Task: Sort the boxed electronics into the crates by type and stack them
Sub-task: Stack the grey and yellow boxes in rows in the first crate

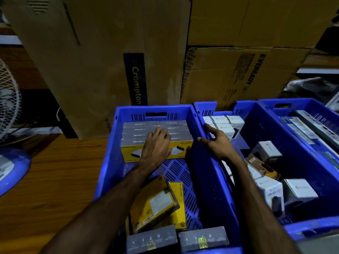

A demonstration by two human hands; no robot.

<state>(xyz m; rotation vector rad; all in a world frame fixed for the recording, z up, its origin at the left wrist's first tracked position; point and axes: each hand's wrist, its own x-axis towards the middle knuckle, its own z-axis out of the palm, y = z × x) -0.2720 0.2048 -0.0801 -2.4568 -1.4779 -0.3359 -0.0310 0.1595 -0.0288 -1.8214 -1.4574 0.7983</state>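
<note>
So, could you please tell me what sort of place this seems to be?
Probably a stockroom or shop storeroom for electronics: tall brown shipping cartons stacked behind, blue plastic crates of boxed goods, and a pedestal fan at the left.

2 bare forearms, no sleeves.

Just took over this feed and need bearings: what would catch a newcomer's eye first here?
The left hand presses flat on a neat stack of grey-and-yellow boxes at the far end of the left blue crate, while the right hand rests on the wall shared with the middle crate. There, white boxes are partly stacked, others loose. Big brown cartons loom behind.
</note>
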